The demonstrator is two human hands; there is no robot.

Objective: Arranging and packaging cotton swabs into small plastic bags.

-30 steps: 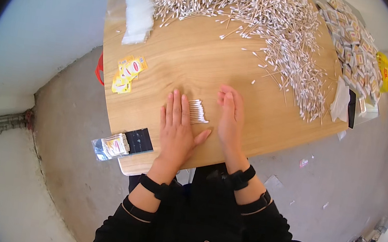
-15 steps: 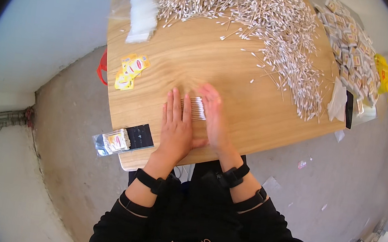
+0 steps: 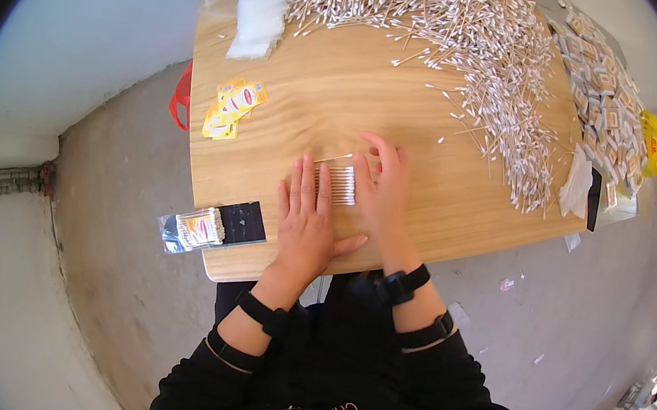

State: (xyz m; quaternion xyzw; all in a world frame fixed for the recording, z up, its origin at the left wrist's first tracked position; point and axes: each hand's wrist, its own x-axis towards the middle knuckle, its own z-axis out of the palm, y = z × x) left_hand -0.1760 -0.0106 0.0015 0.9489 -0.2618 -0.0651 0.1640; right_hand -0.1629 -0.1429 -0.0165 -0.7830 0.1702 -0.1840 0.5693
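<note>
A short row of cotton swabs (image 3: 341,184) lies side by side on the wooden table (image 3: 309,103), between my hands. My left hand (image 3: 307,227) rests flat over the row's left end, fingers stretched out and thumb spread to the right. One single cotton swab (image 3: 336,158) lies at a slant just beyond the row, its white tip close to my right hand. At the row's right end is my right hand (image 3: 384,192), fingers bent and apart from the thumb, with nothing visible between them. My left fingers hide the swabs' left ends.
A big heap of loose cotton swabs (image 3: 496,69) covers the far and right table. Clear plastic bags (image 3: 257,9), yellow cards (image 3: 233,107) and a bagged swab pack (image 3: 199,229) on a black pad (image 3: 245,223) lie left. Many filled packs (image 3: 608,101) are piled beyond the right edge.
My right hand's fingers have bent and shifted slightly right. A single swab now shows slanted beyond the row. My left hand stays flat on the row, and the whole view has shifted a little.
</note>
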